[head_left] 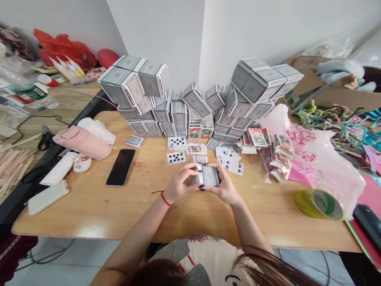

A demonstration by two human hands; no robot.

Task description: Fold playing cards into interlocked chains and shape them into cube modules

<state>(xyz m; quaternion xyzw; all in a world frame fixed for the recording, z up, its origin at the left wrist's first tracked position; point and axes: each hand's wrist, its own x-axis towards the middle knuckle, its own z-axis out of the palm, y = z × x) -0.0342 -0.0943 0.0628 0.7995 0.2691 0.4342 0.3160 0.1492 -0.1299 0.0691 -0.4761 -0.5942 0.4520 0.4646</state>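
Both hands close around a small block of playing cards [210, 175] with patterned grey backs, low over the front of the wooden table. My left hand [182, 179] grips its left side, fingers curled over the top edge. My right hand [226, 183] holds the right side, with the thumb along the near edge. Beyond the hands, loose cards lie face up: a spade card [176, 157], a face card [196, 149] and several club cards [230, 157]. Behind them stand stacked card blocks [178, 115], built up high at both sides and lower in the middle.
A black phone [121, 167] and a pink bottle [81, 142] lie at left, near a white case [48, 197]. Empty card boxes [279, 153], a plastic bag [324, 159] and a yellow tape roll [319, 204] sit at right. A white wall [232, 35] rises behind.
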